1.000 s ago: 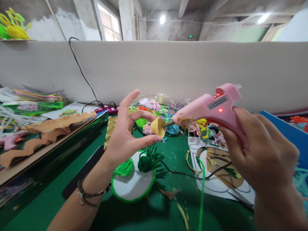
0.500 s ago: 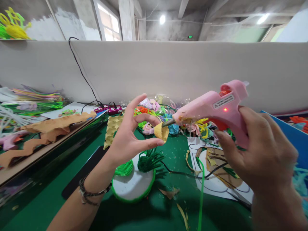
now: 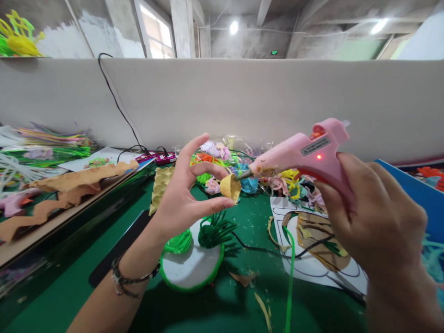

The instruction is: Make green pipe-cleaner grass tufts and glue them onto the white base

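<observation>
My left hand (image 3: 189,194) pinches a small yellow cup (image 3: 229,188), which looks cut from egg-carton pulp, between thumb and finger. My right hand (image 3: 378,212) grips a pink glue gun (image 3: 301,155) whose red light is lit. The gun's metal nozzle meets the cup's upper edge; whether it touches the inside is hard to tell. Below my left hand lies a white disc (image 3: 190,273) with a green rim. A bright green bundle (image 3: 179,242) and a dark green tufted pompom (image 3: 217,231) sit on it.
A yellow egg carton piece (image 3: 160,185) lies behind my left hand. Colourful craft scraps (image 3: 215,150) pile up at the back. Scissors (image 3: 347,284) and a drawn paper sheet (image 3: 282,210) lie right. Brown cut cardboard (image 3: 69,199) rests left. A low grey partition (image 3: 222,97) stands behind.
The glue gun and my right hand have shifted slightly left, and the gun's rear has dipped a little. The yellow cup has tilted and moved slightly left in my left hand.
</observation>
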`<state>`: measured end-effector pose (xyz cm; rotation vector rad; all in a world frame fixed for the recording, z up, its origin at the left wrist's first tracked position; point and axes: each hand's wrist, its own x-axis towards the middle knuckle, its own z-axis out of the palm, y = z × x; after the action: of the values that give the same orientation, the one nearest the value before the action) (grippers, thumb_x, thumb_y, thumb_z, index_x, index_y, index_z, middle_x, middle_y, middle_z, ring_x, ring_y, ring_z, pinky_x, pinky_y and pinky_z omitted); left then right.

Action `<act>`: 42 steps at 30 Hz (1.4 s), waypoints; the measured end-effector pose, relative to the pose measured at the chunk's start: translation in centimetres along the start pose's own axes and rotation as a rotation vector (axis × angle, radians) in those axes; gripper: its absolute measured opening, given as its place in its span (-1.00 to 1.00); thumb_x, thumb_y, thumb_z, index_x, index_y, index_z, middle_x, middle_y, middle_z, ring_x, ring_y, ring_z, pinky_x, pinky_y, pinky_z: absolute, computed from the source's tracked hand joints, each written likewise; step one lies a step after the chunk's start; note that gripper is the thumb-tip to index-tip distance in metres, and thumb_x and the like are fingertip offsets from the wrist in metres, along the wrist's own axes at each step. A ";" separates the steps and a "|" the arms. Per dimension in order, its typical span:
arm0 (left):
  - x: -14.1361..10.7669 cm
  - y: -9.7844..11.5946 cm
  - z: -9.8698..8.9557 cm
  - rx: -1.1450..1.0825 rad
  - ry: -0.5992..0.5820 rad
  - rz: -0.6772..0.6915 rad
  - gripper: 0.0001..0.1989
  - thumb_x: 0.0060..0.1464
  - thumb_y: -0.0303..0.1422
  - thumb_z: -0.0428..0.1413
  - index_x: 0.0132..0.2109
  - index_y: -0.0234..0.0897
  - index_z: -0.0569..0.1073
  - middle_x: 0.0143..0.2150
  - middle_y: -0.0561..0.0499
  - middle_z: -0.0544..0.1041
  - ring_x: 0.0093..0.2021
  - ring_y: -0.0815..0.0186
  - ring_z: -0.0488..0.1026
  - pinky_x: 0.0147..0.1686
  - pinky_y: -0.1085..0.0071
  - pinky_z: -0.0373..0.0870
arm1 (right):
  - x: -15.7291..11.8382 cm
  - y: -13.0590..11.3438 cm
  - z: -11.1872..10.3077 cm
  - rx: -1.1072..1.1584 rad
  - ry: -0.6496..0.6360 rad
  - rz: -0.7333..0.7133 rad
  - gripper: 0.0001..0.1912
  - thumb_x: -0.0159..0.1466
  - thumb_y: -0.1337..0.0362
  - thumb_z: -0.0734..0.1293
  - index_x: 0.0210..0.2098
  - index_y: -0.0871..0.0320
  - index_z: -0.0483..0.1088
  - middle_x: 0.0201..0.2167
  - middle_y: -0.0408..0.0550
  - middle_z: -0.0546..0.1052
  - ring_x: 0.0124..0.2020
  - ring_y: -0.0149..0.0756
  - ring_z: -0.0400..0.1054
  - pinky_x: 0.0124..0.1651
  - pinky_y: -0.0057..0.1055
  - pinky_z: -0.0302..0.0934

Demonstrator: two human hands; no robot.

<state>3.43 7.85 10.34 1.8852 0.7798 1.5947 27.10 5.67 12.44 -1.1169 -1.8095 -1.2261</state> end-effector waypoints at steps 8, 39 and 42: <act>0.3 -0.2 -0.2 -0.002 0.027 0.055 -0.20 -0.23 -0.32 0.27 0.15 -0.14 0.08 -0.37 0.09 0.46 -0.23 0.30 0.42 -0.02 0.23 0.26 | 0.0 0.2 -0.2 -0.009 0.010 -0.033 -0.70 0.23 0.28 0.21 -0.11 0.35 0.31 -0.37 0.03 0.50 -0.37 -0.36 0.39 -0.44 -0.53 0.18; 0.2 0.0 -0.2 0.000 0.059 -0.006 -0.21 -0.25 -0.37 0.27 0.15 -0.16 0.11 -0.34 0.06 0.45 -0.23 0.27 0.42 -0.04 0.21 0.27 | 0.1 0.2 -0.3 0.030 -0.024 -0.051 -0.67 0.25 0.25 0.18 -0.05 0.32 0.26 -0.34 0.02 0.47 -0.35 -0.36 0.37 -0.40 -0.52 0.20; 0.2 0.0 -0.1 -0.018 0.053 -0.005 -0.21 -0.25 -0.38 0.27 0.14 -0.16 0.11 -0.35 0.06 0.45 -0.24 0.27 0.42 -0.06 0.21 0.29 | 0.0 0.2 -0.4 0.038 -0.015 -0.033 -0.66 0.24 0.25 0.19 -0.02 0.26 0.24 -0.35 -0.03 0.47 -0.37 -0.38 0.37 -0.40 -0.53 0.21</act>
<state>3.34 8.02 10.45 1.8340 0.7890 1.6491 27.29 5.30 12.67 -1.0812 -1.8618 -1.2004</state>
